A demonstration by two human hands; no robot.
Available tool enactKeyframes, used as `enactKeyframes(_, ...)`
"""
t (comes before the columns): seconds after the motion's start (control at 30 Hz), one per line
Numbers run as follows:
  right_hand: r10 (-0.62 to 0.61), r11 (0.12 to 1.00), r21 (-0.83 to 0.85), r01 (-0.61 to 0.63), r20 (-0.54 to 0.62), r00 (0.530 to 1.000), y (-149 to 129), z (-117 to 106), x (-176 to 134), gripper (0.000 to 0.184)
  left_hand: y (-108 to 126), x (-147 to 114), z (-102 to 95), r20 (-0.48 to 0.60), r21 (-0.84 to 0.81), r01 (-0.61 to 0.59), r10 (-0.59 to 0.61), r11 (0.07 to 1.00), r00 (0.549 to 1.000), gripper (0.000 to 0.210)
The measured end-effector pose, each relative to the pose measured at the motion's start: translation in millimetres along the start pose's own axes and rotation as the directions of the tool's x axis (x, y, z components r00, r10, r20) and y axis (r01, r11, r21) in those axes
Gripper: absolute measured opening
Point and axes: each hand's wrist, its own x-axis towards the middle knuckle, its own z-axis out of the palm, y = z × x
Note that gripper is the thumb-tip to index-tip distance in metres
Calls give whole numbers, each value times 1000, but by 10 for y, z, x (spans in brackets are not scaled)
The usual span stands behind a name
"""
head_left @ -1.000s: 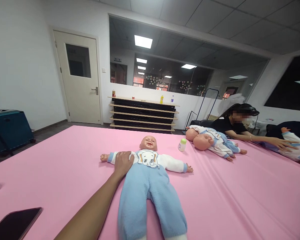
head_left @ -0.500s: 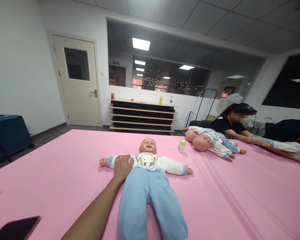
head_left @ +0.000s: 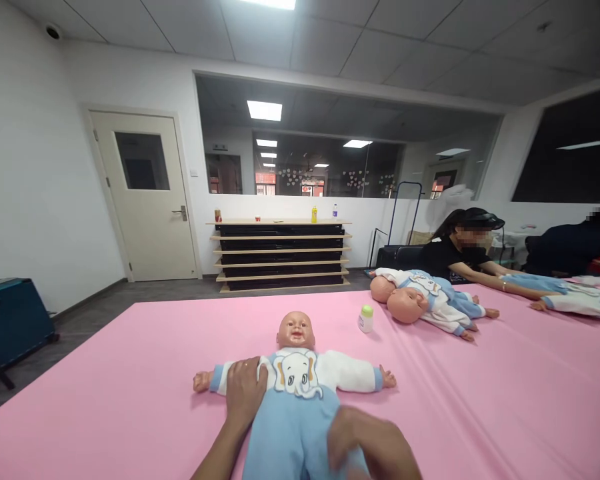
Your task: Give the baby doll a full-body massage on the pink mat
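A baby doll lies face up on the pink table, its arms spread. It wears a white and blue outfit with an elephant on the chest. My left hand is closed over the doll's upper arm and shoulder, at the left side of the view. Over the doll's leg, lower right, my right hand is smeared by motion. Its fingers bend downward, and I cannot tell whether they touch the cloth. A small white bottle with a green cap stands upright beyond the doll's other arm.
Two more dolls lie together on the pink table at the right. Behind them a person in black reaches over another doll. A shelf stack stands beyond the far edge, and a teal case at the left.
My right hand has come into view from below, over the doll's leg. My left hand stays on the doll's arm. The camera has tilted up, and the phone at lower left is out of view.
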Motion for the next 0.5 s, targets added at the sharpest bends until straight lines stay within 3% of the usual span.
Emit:
enactKeyframes(0.1,133,988,-77,-137,-52,990,577,165,351,32,-22,-2,33,-19,-7,-20,20,1000,1000,33)
enactKeyframes(0.27,209,936,-320,-150,159,965,1453,506,314,49,-53,-15,72,-27,-15,-18,17,1000,999,33)
enactKeyframes(0.37,214,936,-324,-138,212,953,1619,545,191,50,-72,-19,71,27,-30,11,-10,999,1000,36)
enactKeyframes(0.5,191,942,-310,-126,187,964,1652,516,158,51,-107,6,86,105,-50,58,-53,997,993,42)
